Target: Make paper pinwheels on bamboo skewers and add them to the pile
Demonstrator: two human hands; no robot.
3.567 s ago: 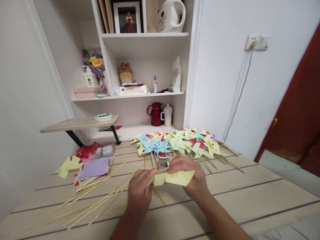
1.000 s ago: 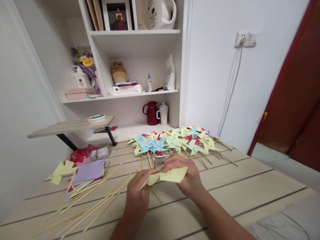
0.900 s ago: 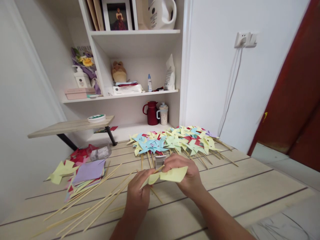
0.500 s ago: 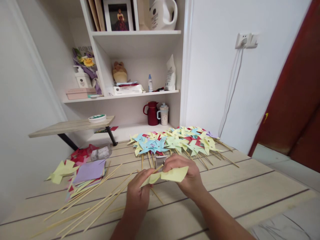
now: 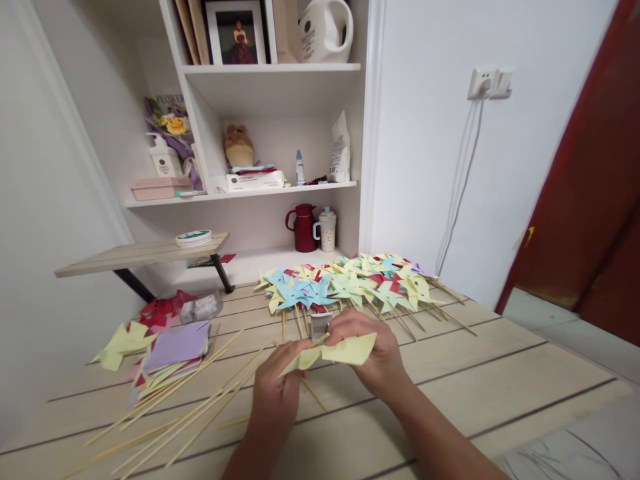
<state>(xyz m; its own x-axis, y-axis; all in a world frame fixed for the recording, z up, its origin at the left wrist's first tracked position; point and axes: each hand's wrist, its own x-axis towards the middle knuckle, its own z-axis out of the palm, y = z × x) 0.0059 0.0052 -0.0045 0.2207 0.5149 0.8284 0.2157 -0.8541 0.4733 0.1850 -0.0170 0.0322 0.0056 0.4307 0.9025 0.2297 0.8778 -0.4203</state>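
Observation:
Between my two hands is a pale yellow paper pinwheel (image 5: 352, 350), its blades turned edge-on to the camera. My left hand (image 5: 276, 380) is closed around a thin wooden stick (image 5: 319, 340) and the pinwheel's left blade. The stick's tip points up and right, close to the paper's centre. My right hand (image 5: 375, 350) is closed on the right part of the pinwheel, with its fingers curled over the far side. How the stick meets the paper is hidden by my fingers. Just beyond the hands sits a small grey box (image 5: 320, 323).
Several finished pinwheels (image 5: 345, 283) lie heaped at the table's back right. On the left are a stack of coloured paper squares (image 5: 177, 347), loose wooden sticks (image 5: 200, 407), a folded yellow paper (image 5: 124, 343) and a clear plastic box (image 5: 203, 307). A small raised stand (image 5: 140, 257) is behind them.
The hands and pinwheel hold nearly the same place. The stick's tip has shifted very slightly to the right, and the camera view has moved a little.

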